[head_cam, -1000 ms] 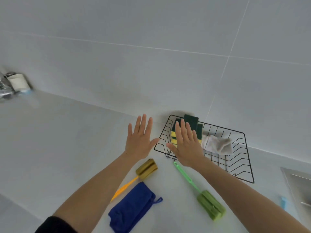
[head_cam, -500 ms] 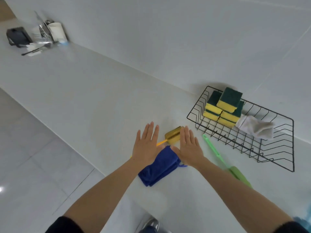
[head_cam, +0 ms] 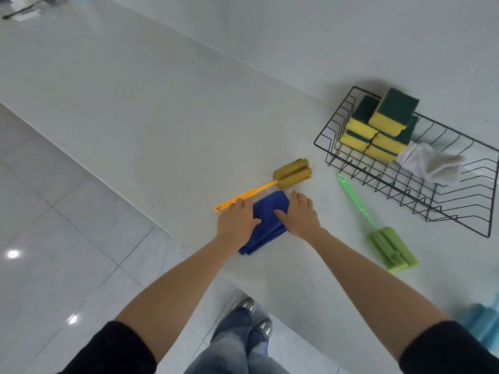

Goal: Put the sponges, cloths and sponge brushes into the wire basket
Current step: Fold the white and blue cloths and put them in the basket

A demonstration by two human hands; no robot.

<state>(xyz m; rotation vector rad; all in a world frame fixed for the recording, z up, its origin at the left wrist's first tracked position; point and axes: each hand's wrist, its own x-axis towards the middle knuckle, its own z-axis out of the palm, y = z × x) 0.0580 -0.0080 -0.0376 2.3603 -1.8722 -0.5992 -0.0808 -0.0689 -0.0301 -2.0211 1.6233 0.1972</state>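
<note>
Hands on the blue cloth

Hands flank a folded blue cloth (head_cam: pixel 266 221) near the counter's (head_cam: pixel 162 125) front edge: the left hand (head_cam: pixel 236 221) and right hand (head_cam: pixel 301 218) press on its two sides, fingers curling onto the fabric, thumbs laid over it. Just beyond lies a yellow sponge brush (head_cam: pixel 270 183); a green sponge brush (head_cam: pixel 378 228) lies to the right. Farther off, the wire basket (head_cam: pixel 459 209) holds stacked sponges (head_cam: pixel 378 125) and a white cloth (head_cam: pixel 432 164).

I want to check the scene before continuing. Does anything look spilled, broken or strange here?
Nothing spilled or broken. The top sponge sits crooked on its stack in the basket, rising above the rim.
</note>
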